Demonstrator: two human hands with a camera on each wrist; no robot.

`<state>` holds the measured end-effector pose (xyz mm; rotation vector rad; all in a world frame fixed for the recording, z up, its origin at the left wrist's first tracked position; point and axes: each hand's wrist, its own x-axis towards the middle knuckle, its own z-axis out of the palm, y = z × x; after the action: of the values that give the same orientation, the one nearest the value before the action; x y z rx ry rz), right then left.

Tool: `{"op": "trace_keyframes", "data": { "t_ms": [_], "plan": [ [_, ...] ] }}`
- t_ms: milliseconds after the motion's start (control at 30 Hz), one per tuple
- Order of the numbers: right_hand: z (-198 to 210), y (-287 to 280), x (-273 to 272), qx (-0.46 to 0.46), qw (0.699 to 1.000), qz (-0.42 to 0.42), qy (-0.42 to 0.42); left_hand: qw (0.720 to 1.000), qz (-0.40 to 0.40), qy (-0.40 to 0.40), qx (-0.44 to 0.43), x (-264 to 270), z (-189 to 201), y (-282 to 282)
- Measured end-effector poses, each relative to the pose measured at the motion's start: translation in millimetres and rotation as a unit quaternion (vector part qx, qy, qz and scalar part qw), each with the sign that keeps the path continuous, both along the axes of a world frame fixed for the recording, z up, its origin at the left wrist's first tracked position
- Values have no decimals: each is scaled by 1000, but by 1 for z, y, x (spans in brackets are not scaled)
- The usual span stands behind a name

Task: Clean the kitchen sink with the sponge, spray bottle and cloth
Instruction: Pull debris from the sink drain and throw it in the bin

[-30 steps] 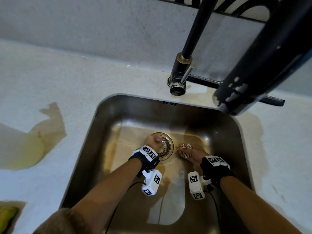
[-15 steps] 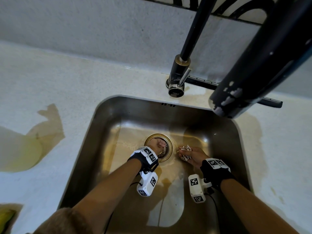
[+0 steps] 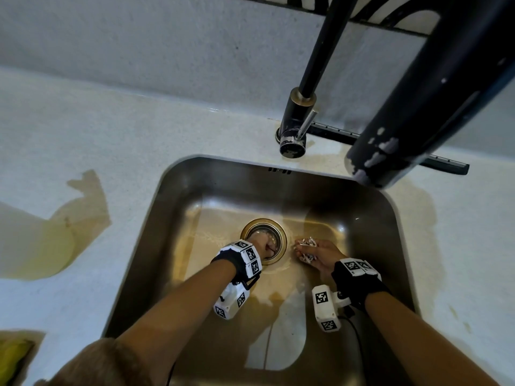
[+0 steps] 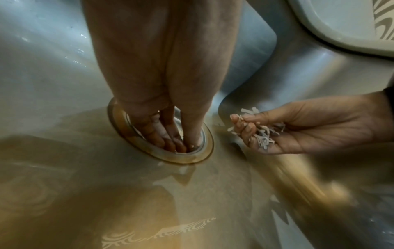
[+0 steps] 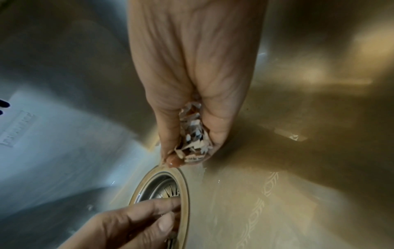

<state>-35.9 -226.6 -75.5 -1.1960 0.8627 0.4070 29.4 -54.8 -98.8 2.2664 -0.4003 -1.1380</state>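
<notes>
The steel sink (image 3: 178, 207) has a brass-rimmed drain strainer (image 3: 252, 227) in the middle of its wet floor. My left hand (image 3: 263, 246) reaches straight down into the strainer (image 4: 132, 143), its straight fingers and thumb bunched with the fingertips (image 4: 170, 144) on the basket bottom. Nothing shows between them. Just right of the drain, my right hand (image 3: 302, 250) is cupped palm-up, curled round a heap of small white scraps (image 3: 308, 242). The scraps (image 5: 192, 134) fill that hand's hollow, close above the drain rim (image 5: 162, 185). No spray bottle or cloth is in view.
A black faucet (image 3: 303, 107) stands behind the sink, and its thick spout (image 3: 418, 121) hangs over the back right corner. The pale countertop (image 3: 139, 121) has yellowish wet stains (image 3: 83, 213) on the left. Something yellow (image 3: 14, 355) lies at the bottom left edge.
My left hand has shifted from the drain's near-left rim down into the strainer. The right hand with the scraps has stayed in place.
</notes>
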Motion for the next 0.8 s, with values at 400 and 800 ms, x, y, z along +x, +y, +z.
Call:
{"op": "trace_keyframes", "data": {
  "t_ms": [400,800],
  "plan": [
    [-1,-2,-4,-12,1000,4,-9,999,26,-33,0,-5,-11,1],
    [-2,5,-5,-4,1000,19,1,998,4,-66,1,-2,3,9]
  ]
}}
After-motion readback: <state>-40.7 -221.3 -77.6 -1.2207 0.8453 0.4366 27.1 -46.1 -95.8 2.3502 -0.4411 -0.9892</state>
